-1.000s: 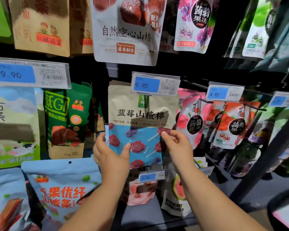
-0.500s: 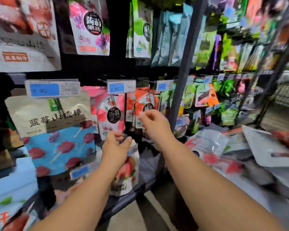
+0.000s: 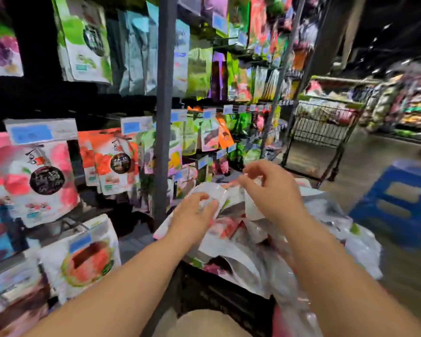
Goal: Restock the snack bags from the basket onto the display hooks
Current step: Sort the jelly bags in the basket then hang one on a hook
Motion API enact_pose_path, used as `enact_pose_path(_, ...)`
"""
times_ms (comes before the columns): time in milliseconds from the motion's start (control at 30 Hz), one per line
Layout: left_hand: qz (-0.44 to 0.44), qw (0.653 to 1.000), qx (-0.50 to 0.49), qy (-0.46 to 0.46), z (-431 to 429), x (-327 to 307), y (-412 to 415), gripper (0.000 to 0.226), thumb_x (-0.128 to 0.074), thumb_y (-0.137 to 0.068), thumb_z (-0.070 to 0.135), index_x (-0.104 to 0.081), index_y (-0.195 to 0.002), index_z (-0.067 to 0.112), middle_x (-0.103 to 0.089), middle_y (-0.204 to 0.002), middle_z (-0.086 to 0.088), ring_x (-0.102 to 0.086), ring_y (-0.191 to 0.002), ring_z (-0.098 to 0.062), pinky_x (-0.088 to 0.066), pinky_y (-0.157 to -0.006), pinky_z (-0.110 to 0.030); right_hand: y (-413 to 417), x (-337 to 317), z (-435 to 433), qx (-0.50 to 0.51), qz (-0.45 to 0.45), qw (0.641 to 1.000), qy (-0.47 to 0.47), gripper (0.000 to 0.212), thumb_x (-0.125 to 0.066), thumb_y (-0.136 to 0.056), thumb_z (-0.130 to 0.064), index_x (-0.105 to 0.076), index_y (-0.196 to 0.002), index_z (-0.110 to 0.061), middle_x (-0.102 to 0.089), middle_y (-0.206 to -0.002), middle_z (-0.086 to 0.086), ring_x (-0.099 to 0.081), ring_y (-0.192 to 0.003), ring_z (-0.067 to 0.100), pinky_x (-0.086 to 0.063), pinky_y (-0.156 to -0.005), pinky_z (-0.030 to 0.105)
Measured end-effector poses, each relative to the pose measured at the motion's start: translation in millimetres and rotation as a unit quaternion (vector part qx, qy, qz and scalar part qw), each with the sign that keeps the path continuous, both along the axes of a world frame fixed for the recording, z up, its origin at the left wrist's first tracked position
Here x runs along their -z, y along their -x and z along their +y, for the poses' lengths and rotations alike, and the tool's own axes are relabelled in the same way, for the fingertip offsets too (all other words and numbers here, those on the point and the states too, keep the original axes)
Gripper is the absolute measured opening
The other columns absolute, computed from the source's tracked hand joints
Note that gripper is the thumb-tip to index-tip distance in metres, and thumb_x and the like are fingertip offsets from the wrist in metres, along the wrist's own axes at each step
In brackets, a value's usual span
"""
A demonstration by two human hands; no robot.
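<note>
Head view, motion-blurred. The left grip (image 3: 195, 211) is curled over the top edge of a white snack bag (image 3: 210, 194), which lies on the heap in the black basket (image 3: 219, 295). The right grip (image 3: 267, 188) hovers just beside it with fingers curled; I cannot tell if it is grasping anything.

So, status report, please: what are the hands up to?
Left hand touching a white bag in the basket. Right hand curled over the pile; grips blurred. Nothing in the way.

Loose snack bags (image 3: 231, 242) heaped in dark basket (image 3: 219, 297)
</note>
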State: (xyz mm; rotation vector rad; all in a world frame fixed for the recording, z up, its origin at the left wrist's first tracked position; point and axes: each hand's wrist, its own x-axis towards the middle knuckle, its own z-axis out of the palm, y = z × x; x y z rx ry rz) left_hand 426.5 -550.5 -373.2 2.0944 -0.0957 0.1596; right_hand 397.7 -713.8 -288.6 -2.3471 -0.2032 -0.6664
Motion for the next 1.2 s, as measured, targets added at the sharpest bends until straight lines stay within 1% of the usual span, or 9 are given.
enact_pose_path(133,-0.010,0.997,0.074,-0.020,-37,-15,-4,0.047,-0.042,-0.098,0.055,-0.047,-0.139,0.033,-0.048,-0.147,0.001,-0.044,-0.134,-0.022,-0.034,-0.112,-0.042,17,-19,-42,0.047,-0.028,0.998,0.026,0.010,-0.072,-0.087,-0.032,-0.064,-0.091,-0.027,-0.058,-0.077,-0.010,-0.051,-0.070,0.003,-0.035,-0.058,0.017)
enact_pose_path(200,-0.020,0.994,0.108,-0.006,-54,-24,-5,0.051,-0.041,-0.097,0.059,-0.045,-0.142,0.035,-0.044,-0.151,0.004,-0.038,-0.139,-0.019,-0.029,-0.115,-0.044,28,-28,-50,0.011,-0.034,0.999,-0.041,0.010,-0.076,-0.085,-0.028,-0.067,-0.089,-0.027,-0.055,-0.069,-0.010,-0.048,-0.059,0.002,-0.036,-0.054,0.015)
enact_pose_path(333,-0.022,0.986,0.156,0.056,-79,-41,-3,0.041,-0.039,-0.103,0.043,-0.045,-0.143,0.034,-0.040,-0.150,0.012,-0.035,-0.139,-0.010,-0.025,-0.114,-0.029,44,-45,-79,0.046,-0.098,0.989,-0.105,0.013,-0.075,-0.085,-0.034,-0.066,-0.094,-0.029,-0.061,-0.081,-0.010,-0.054,-0.072,0.006,-0.049,-0.065,0.026)
enact_pose_path(433,0.007,0.982,0.164,0.097,-89,-45,-6,0.035,-0.044,-0.104,0.030,-0.050,-0.138,0.036,-0.043,-0.139,0.011,-0.042,-0.127,-0.009,-0.033,-0.112,-0.031,26,-27,-127,0.240,0.111,0.962,0.064,0.058,-0.055,-0.084,-0.069,-0.055,-0.127,-0.030,-0.061,-0.125,-0.002,-0.055,-0.115,0.023,-0.047,-0.095,0.041)
enact_pose_path(500,0.030,0.979,0.158,0.129,-94,-45,-7,0.033,-0.047,-0.102,0.025,-0.057,-0.132,0.035,-0.046,-0.141,0.011,-0.046,-0.129,-0.014,-0.037,-0.113,-0.041,20,-3,-144,0.215,0.313,0.922,0.071,0.081,-0.044,-0.084,-0.077,-0.040,-0.145,-0.023,-0.048,-0.147,0.008,-0.047,-0.131,0.031,-0.040,-0.104,0.038)
enact_pose_path(567,0.047,0.971,0.158,0.172,-98,-45,-7,0.031,-0.048,-0.102,0.020,-0.063,-0.127,0.030,-0.051,-0.140,0.007,-0.050,-0.126,-0.017,-0.041,-0.110,-0.040,21,9,-148,0.164,0.365,0.916,0.027,0.089,-0.043,-0.084,-0.077,-0.031,-0.151,-0.020,-0.042,-0.153,0.007,-0.044,-0.135,0.029,-0.036,-0.101,0.031)
enact_pose_path(833,0.042,0.980,0.153,0.122,-98,-45,-7,0.029,-0.048,-0.103,0.024,-0.063,-0.126,0.031,-0.048,-0.135,0.009,-0.046,-0.117,-0.010,-0.039,-0.098,-0.028,20,15,-158,0.172,0.306,0.936,0.029,0.063,-0.058,-0.090,-0.057,-0.042,-0.144,-0.031,-0.052,-0.143,0.003,-0.051,-0.125,0.027,-0.040,-0.091,0.031)
enact_pose_path(1000,0.032,0.983,0.160,0.087,-92,-43,-2,0.032,-0.046,-0.104,0.029,-0.061,-0.132,0.031,-0.046,-0.129,0.012,-0.040,-0.130,-0.012,-0.032,-0.111,-0.032,20,22,-161,0.165,0.257,0.952,0.029,0.046,-0.046,-0.099,-0.045,-0.041,-0.145,-0.047,-0.057,-0.139,0.003,-0.053,-0.122,0.029,-0.043,-0.092,0.033)
enact_pose_path(1200,0.047,0.982,0.159,0.095,-91,-44,4,0.031,-0.045,-0.104,0.032,-0.061,-0.130,0.035,-0.045,-0.148,0.006,-0.039,-0.137,-0.016,-0.030,-0.117,-0.039,23,27,-162,0.155,0.193,0.969,-0.017,0.033,-0.044,-0.101,-0.035,-0.061,-0.129,-0.039,-0.069,-0.107,0.000,-0.060,-0.098,0.024,-0.045,-0.076,0.033)
